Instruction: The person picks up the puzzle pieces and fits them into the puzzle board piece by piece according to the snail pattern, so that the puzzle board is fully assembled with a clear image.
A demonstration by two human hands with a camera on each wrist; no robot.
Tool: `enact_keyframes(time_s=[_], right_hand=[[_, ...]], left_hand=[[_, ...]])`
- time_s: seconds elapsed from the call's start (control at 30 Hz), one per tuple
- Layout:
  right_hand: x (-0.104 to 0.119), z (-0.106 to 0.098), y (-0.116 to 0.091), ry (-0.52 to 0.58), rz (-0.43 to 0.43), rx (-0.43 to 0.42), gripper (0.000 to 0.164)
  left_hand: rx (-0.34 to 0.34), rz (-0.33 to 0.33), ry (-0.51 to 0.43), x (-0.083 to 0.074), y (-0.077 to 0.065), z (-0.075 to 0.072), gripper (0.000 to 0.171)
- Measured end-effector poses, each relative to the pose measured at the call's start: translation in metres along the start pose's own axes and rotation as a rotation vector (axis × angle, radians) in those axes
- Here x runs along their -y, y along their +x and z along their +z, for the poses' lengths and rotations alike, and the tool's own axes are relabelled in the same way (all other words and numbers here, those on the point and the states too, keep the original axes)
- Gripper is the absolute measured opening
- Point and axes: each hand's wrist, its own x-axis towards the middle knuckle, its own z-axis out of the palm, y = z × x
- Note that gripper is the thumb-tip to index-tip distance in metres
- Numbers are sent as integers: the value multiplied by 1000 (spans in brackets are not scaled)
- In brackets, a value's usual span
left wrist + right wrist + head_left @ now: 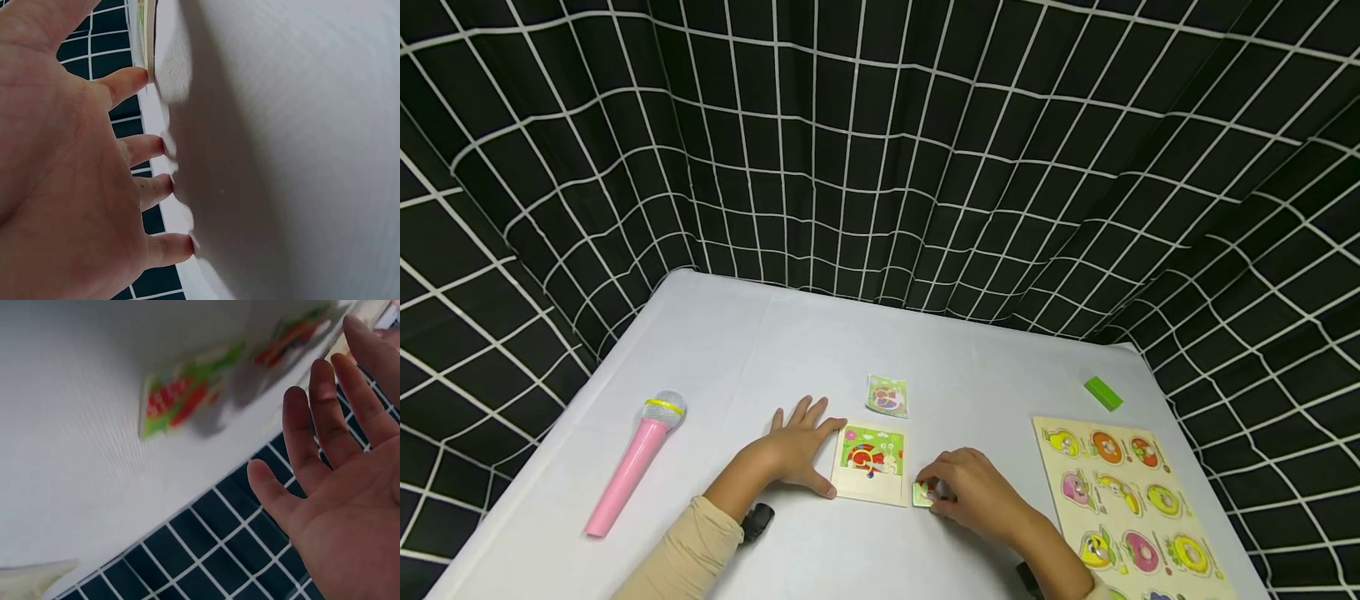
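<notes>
Right hand (976, 493) is being held at a loose tile (921, 497) just beside the board (868, 490), pinch unconfirmable, while the board's edge is being touched by the spread left hand (797, 450), upper half apparently done, bare lower strip and second tile (187, 397) pending.

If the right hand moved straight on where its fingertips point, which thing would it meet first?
Probably the small flat green-and-red puzzle piece, directly before the hand; contact is unclear. The pale wooden board lies beyond.
</notes>
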Motion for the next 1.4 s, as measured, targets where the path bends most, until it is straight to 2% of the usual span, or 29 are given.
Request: enact_keyframes(time_s=[0.1,0.27,0.53,0.73,1.03,1.4], right_hand=[[1,-6,3,-5,-11,-17,30],[11,-11,16,-22,-80,-43,28],[36,0,42,-83,-168,-48,29],[49,5,53,-93,-208,-95,26],[56,15,60,-74,-218,-44,18],[57,20,61,-104,-222,-38,17]], left_hand=[[0,0,2,0,-1,0,101],[-3,1,-3,-1,-2,-1,100],[9,1,8,0,-2,0,100],[16,6,8,0,-1,1,101],[21,6,13,1,-1,-1,101],[27,1,23,1,0,-2,101]])
